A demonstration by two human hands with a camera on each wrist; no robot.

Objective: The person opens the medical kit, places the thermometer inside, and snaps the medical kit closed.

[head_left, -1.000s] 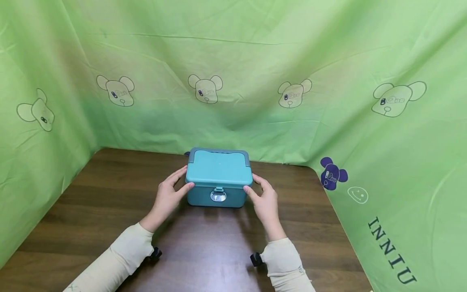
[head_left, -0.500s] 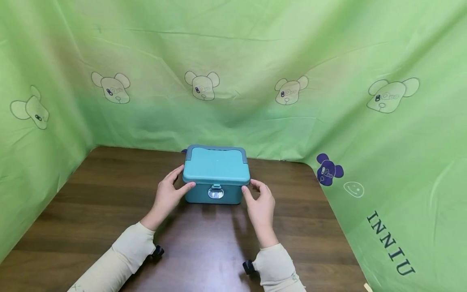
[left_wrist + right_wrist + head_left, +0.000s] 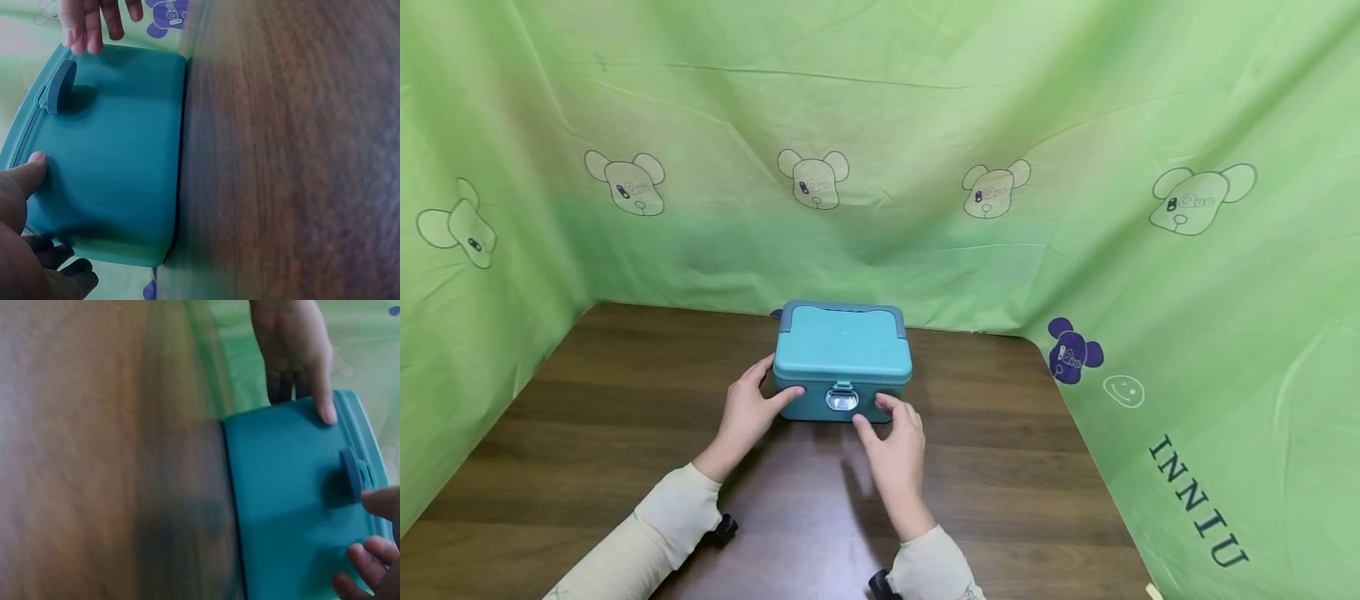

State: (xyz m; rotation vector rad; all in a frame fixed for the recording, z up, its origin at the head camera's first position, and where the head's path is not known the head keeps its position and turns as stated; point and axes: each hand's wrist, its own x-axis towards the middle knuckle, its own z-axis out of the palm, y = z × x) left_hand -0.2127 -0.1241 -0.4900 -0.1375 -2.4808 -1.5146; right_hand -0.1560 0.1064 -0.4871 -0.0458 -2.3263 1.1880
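Note:
A teal storage box with a closed lid and a blue-grey carry handle stands at the back of the table. On its front, an oval latch hangs below the lid's edge. My left hand grips the box's left front corner, thumb on the front face and fingers along the side. Just right of the latch, my right hand is in front of the box with thumb and fingers apart, holding nothing. In the right wrist view a fingertip is close to the latch; whether it touches cannot be told.
The brown wooden table extends around the box. A green curtain printed with bear heads hangs behind it and along both sides. A small pale object shows at the table's right front edge.
My right hand has left the box's right side and moved left to the front, near the latch. My left hand stays at the left corner, slightly lower.

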